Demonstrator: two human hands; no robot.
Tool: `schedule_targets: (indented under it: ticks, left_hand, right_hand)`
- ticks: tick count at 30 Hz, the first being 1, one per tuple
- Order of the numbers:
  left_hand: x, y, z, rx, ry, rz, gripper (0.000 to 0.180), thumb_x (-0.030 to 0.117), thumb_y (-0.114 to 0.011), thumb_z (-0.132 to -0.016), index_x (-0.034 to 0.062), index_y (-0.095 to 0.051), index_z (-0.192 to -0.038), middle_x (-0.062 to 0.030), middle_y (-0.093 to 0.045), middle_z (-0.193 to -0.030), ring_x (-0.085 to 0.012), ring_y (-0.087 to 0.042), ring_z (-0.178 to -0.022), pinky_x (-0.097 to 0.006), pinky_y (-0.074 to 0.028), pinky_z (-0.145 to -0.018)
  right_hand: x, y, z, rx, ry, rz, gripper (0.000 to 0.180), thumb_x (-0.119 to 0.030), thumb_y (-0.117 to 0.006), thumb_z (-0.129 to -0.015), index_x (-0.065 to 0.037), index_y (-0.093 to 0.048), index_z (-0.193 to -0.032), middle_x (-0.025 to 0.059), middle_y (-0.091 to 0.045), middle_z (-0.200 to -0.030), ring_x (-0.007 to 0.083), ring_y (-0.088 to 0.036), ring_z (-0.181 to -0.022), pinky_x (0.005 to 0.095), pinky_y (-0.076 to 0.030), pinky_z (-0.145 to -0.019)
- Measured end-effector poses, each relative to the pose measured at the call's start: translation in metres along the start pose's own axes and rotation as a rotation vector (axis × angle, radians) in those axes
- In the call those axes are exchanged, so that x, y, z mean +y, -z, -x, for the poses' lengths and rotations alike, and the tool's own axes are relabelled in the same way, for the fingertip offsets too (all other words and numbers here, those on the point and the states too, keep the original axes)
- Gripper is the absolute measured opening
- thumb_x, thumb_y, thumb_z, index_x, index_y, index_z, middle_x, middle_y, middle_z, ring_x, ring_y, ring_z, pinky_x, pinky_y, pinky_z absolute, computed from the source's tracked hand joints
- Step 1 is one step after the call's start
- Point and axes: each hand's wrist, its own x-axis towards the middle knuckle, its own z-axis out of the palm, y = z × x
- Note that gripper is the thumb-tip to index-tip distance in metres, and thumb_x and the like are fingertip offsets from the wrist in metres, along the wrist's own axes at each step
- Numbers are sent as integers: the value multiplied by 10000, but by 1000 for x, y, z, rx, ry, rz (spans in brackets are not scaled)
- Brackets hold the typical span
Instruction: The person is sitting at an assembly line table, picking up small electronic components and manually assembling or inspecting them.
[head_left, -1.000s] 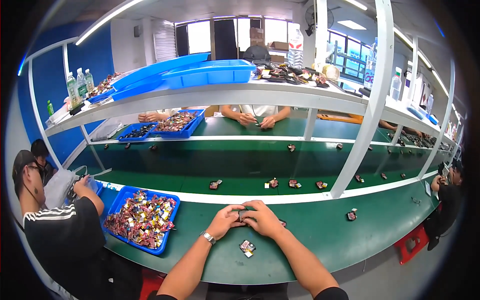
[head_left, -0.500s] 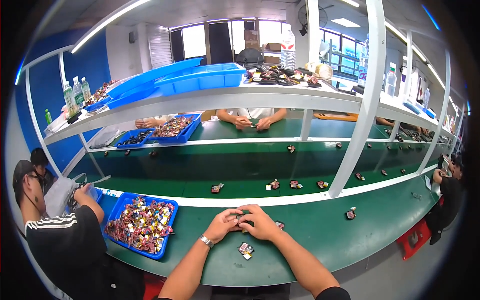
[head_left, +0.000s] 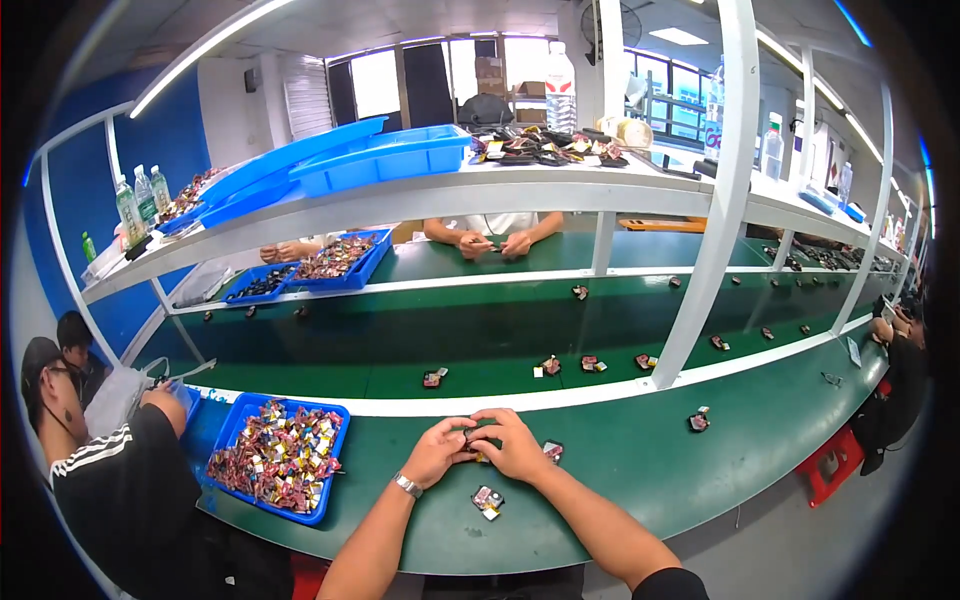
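Note:
Over the green work table (head_left: 610,490), my left hand (head_left: 437,452) and my right hand (head_left: 512,446) meet with fingers closed around a small dark part (head_left: 468,436). Most of that part is hidden by the fingers. On the table just below my hands lies a small black assembly with red and white pieces (head_left: 487,502). A similar assembly (head_left: 553,451) lies beside my right wrist, partly covered. Farther right is another black assembly (head_left: 699,420). To the left of my left hand stands a blue tray (head_left: 339,440) heaped with small red, yellow and white pieces.
A white rail (head_left: 560,401) separates the table from a green conveyor belt (head_left: 480,345) carrying several assemblies. A white post (head_left: 705,230) rises at right, supporting a shelf (head_left: 400,205) with blue trays and bottles. A person (head_left: 120,480) sits at left; another person's hands work across the belt.
The whole view has shifted slightly to the left. My fingers have moved a little around the dark part, which both hands still hold. The nearby assemblies stay in place on the table.

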Motion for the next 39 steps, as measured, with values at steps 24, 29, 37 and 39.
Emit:
schedule_targets:
  ticks: [24,29,37,39]
  left_hand:
    - [-4,4,-1,12,-41,41,258,89,-555,-965,40,-491,-1210,-160,-582,-1232,-236,-598,-1120,-398,-521,-957]
    - [-13,11,-1,11,-58,36,260,76,-542,-968,36,-483,-1218,-174,-572,-1260,-245,-594,-1131,-403,-522,-955]
    - [-7,6,-3,21,-64,73,303,61,-529,-966,33,-468,-1261,-140,-613,-1174,-230,-606,-1103,-403,-513,-967]
    - [-7,5,-2,37,-64,62,307,65,-525,-968,32,-467,-1268,-136,-616,-1166,-226,-608,-1097,-403,-513,-966]
  right_hand:
    - [-8,-5,1,117,57,45,163,-61,-692,-775,-77,-723,-934,72,-600,-1238,296,-504,-1193,392,-444,-997]
    - [-8,-14,2,107,18,-58,189,-66,-696,-781,-90,-725,-965,78,-607,-1235,297,-513,-1186,403,-433,-1007]
    - [-13,-12,-1,226,115,70,153,-47,-668,-801,-58,-677,-954,85,-614,-1122,289,-576,-1066,379,-508,-869]
    - [-13,-14,-1,239,119,113,118,-49,-670,-795,-48,-660,-912,81,-611,-1064,277,-602,-994,367,-531,-787]
